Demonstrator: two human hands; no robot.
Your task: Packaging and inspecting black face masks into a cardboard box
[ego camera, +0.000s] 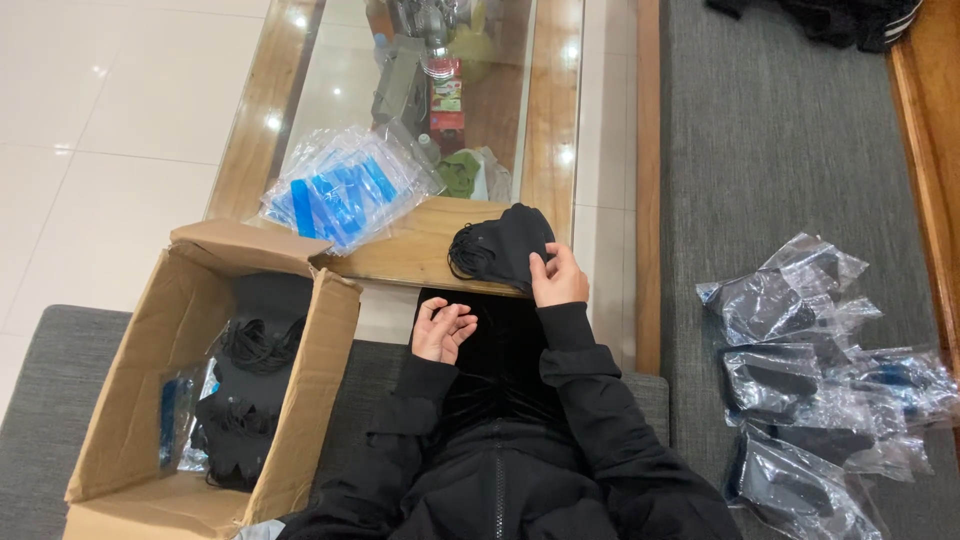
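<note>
Your right hand (558, 279) pins the black mask stack (503, 246) steady; your left hand (442, 329) rests open, empty, just below.

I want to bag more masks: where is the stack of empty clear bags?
The clear bags lie on the glass-topped table's near-left corner, just above the open cardboard box.

Table (420, 255) (masks (500, 245), bags (345, 190))
</note>
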